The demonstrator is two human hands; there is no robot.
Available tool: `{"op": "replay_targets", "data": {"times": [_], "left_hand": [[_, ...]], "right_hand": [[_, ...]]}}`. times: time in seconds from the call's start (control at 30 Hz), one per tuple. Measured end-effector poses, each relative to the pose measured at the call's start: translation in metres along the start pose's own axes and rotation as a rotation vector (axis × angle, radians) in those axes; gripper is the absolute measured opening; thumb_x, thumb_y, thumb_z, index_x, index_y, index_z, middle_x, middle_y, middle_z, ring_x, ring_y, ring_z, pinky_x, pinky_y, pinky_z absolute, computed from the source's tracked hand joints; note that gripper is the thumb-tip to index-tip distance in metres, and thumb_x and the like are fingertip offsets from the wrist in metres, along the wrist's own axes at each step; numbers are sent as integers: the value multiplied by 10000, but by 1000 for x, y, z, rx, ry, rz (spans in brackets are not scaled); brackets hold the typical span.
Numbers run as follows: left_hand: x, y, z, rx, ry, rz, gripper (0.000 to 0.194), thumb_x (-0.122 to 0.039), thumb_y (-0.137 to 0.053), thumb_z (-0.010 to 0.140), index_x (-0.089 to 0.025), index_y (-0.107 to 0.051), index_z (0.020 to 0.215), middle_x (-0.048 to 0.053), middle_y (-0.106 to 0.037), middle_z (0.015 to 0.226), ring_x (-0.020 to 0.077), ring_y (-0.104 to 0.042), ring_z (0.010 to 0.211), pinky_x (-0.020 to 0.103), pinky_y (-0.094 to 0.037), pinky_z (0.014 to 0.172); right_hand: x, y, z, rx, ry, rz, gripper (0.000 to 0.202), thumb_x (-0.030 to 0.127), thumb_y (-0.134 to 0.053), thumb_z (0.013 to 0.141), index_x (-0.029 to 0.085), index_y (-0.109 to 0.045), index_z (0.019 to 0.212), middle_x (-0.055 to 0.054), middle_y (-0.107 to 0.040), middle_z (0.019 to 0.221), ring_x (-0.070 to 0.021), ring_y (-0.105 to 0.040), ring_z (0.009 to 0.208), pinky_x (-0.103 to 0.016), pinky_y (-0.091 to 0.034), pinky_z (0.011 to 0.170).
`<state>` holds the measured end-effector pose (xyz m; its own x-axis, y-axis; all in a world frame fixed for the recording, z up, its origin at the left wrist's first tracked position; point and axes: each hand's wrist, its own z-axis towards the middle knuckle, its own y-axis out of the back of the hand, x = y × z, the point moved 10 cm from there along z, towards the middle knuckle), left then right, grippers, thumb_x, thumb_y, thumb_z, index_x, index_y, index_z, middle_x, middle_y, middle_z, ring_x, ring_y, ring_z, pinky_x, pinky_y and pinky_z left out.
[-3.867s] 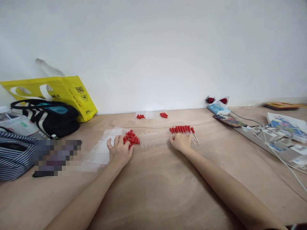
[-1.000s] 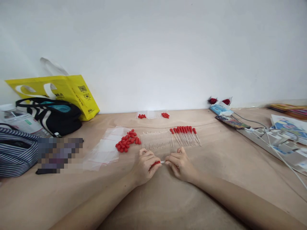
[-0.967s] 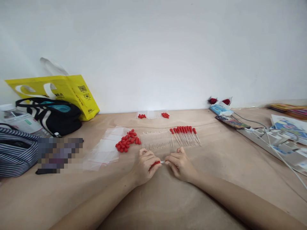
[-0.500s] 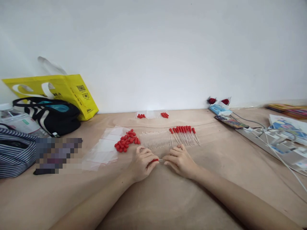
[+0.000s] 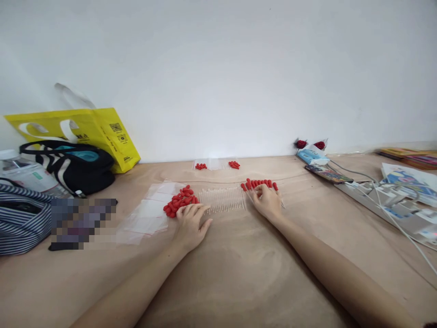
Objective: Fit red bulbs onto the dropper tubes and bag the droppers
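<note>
My left hand (image 5: 191, 224) hovers open at the front edge of a loose pile of red rubber bulbs (image 5: 180, 200), its fingers spread and nothing visible in them. My right hand (image 5: 268, 202) is over a fanned row of glass droppers with red bulbs (image 5: 269, 183), and hides part of them. Its thumb and fingers pinch the thin tube of a red-bulbed dropper (image 5: 249, 183) at the row's left side; the fingertips are partly hidden. Between the hands lies a neat row of bare clear glass tubes (image 5: 221, 200).
Clear zip bags (image 5: 146, 212) lie left of the bulbs. Two small groups of red bulbs (image 5: 201, 166) rest on more clear bags near the wall. A yellow bag (image 5: 118, 136) and black bag (image 5: 92, 171) stand left. On the right are a power strip (image 5: 392, 205) with cables and a tissue pack (image 5: 312, 156).
My hands have parted from the dropper they held together. The left moved left to the bulb pile and opened; the right moved up and right to the dropper row.
</note>
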<state>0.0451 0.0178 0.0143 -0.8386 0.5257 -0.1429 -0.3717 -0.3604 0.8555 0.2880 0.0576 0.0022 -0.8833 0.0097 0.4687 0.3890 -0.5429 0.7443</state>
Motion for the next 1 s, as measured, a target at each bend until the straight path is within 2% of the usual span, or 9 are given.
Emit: {"op": "replay_targets", "data": {"times": [0.27, 0.47, 0.6, 0.7, 0.77, 1.0], "left_hand": [[8, 4, -1, -2, 53, 32, 95, -262, -559, 755, -241, -623, 821, 40, -606, 915, 226, -516, 902, 411, -278, 802], [10, 5, 0, 6, 91, 60, 83, -277, -561, 747, -237, -612, 800, 32, -601, 892, 226, -510, 900, 403, -275, 804], [24, 15, 2, -58, 170, 137, 133, -324, -591, 718, -213, -569, 786, 40, -596, 897, 233, -496, 921, 402, -262, 824], [40, 21, 2, -90, 247, 202, 176, -357, -601, 701, -207, -559, 783, 53, -595, 901, 244, -497, 903, 410, -264, 806], [44, 23, 2, -100, 250, 226, 172, -362, -595, 707, -212, -573, 789, 60, -597, 900, 252, -500, 885, 415, -270, 783], [38, 30, 5, -212, 175, 319, 112, -313, -572, 747, -224, -618, 795, 80, -588, 951, 266, -487, 913, 454, -257, 810]], "right_hand": [[-1, -16, 6, -15, 1, -119, 175, 314, -447, 768, 195, -567, 722, -17, -629, 674, -183, -546, 711, -395, -198, 838], [0, -16, 6, 16, 8, -159, 184, 286, -443, 766, 191, -589, 709, -30, -639, 687, -187, -541, 726, -385, -197, 813], [11, -12, 4, 34, 36, -158, 194, 304, -458, 768, 197, -613, 721, -40, -660, 757, -195, -549, 772, -381, -202, 814], [19, -15, 1, 84, 42, -170, 241, 354, -459, 769, 201, -633, 702, -53, -660, 772, -211, -553, 792, -394, -217, 803], [23, -19, -1, 136, 42, -181, 271, 381, -457, 765, 200, -643, 686, -65, -658, 775, -222, -555, 799, -408, -227, 800], [31, -31, 0, 273, -1, -260, 262, 305, -449, 739, 162, -661, 686, -130, -651, 827, -263, -567, 824, -443, -261, 772]]}}
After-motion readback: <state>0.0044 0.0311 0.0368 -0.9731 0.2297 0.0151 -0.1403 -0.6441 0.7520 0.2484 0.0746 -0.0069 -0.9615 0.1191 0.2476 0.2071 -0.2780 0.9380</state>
